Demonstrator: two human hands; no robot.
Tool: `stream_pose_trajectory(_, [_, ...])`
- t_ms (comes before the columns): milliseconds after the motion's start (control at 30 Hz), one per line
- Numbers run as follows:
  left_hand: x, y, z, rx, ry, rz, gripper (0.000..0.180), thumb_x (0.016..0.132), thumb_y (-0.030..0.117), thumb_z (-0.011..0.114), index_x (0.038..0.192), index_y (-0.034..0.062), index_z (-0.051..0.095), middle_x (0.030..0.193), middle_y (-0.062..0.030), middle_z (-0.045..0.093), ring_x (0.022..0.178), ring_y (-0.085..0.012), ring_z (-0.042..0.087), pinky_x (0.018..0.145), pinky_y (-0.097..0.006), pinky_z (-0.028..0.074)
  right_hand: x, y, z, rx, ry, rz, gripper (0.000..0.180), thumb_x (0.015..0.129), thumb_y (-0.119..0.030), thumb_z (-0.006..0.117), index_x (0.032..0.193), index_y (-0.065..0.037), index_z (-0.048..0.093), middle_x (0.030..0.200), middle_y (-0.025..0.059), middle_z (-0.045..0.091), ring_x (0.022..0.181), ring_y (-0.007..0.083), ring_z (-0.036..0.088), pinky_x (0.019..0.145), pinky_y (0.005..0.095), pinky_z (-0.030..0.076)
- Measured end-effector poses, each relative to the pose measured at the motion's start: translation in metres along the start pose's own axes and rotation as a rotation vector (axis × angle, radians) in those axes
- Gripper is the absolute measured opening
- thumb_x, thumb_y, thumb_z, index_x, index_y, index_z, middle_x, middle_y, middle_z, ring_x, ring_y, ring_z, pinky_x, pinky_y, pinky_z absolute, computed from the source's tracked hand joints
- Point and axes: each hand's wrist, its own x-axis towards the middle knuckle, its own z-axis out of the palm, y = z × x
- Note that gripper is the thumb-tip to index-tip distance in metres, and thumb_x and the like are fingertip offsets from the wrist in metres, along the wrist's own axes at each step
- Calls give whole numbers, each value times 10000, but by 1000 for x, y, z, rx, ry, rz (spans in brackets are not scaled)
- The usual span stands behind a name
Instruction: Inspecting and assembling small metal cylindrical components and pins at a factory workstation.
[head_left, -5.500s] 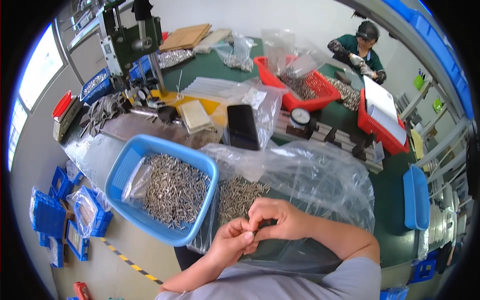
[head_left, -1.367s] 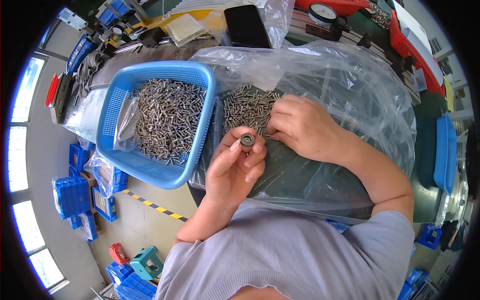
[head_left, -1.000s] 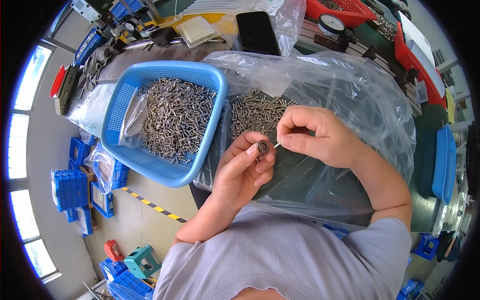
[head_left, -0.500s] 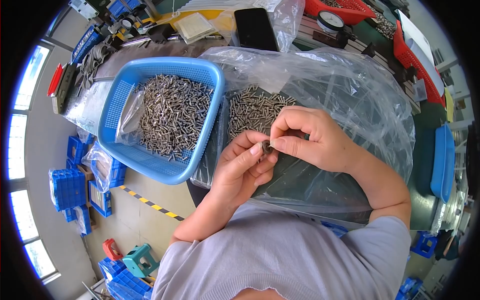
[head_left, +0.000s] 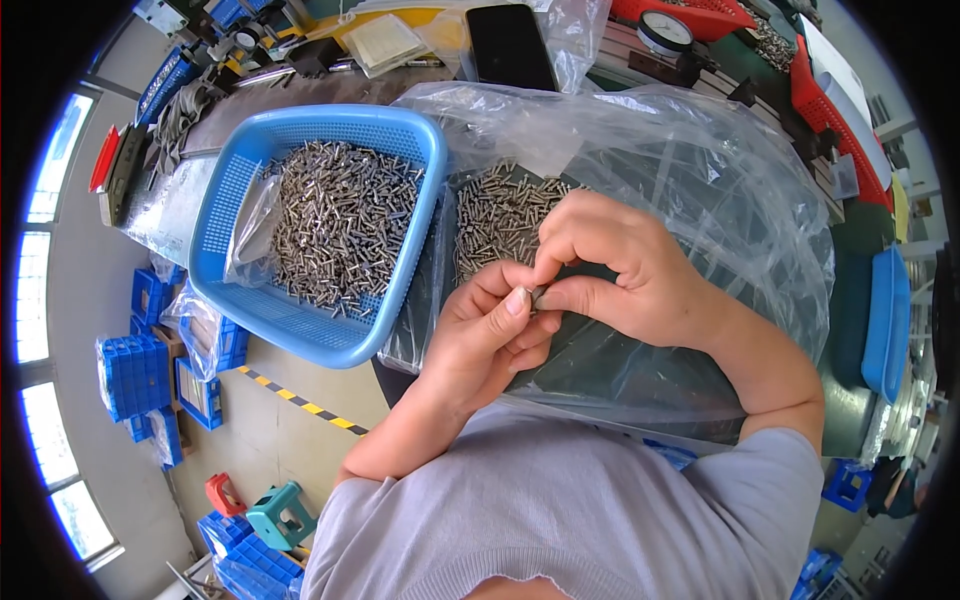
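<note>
My left hand (head_left: 490, 325) is closed, its thumb and fingers pinching a small dark metal piece (head_left: 538, 297) that the fingertips mostly cover. On the same piece press the thumb and forefinger of my right hand (head_left: 620, 268), coming from the right. Just beyond both hands, a pile of small metal pins (head_left: 505, 215) lies on clear plastic sheeting. To the left stands a blue plastic basket (head_left: 330, 352) holding many similar pins (head_left: 345, 220) and a clear plastic bag (head_left: 255, 228).
A black phone (head_left: 510, 48) lies at the back beside a pale flat case (head_left: 385, 42). A dial gauge (head_left: 664, 32) sits at the back right, near red baskets (head_left: 830, 115). Clear plastic sheeting (head_left: 700, 190) spreads over the green table. A blue tray (head_left: 885, 325) is at the far right.
My right fingertips have moved slightly down and left over the small metal piece, covering more of it. My left hand stays nearly in place. The view has shifted slightly.
</note>
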Motion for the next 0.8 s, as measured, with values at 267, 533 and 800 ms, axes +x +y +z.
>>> stream_pose_trajectory(267, [0, -5, -6, 7, 13, 111, 258, 937, 277, 561, 1091, 71, 539, 878, -59, 580, 653, -84, 411, 524, -207, 340, -2, 0, 2, -60, 62, -75, 117, 755, -32, 696, 851, -39, 630, 825, 47, 587, 785, 198, 565, 690, 300, 453])
stream_pose_trajectory(533, [3, -6, -13, -121, -93, 200, 280, 969, 232, 495, 1183, 54, 520, 1042, -125, 531, 701, -89, 400, 521, -177, 373, -11, 26, 9, -321, 33, 5, 130, 733, -57, 679, 853, -40, 633, 786, 79, 567, 758, 265, 568, 665, 350, 462])
stream_pose_trajectory(800, [2, -3, -11, -69, -59, 159, 237, 937, 198, 559, 1127, 57, 558, 999, -122, 571, 657, -80, 398, 486, -171, 356, -12, 34, 15, -512, 23, -119, 148, 678, -72, 690, 794, -64, 596, 761, 83, 537, 736, 282, 548, 661, 393, 458])
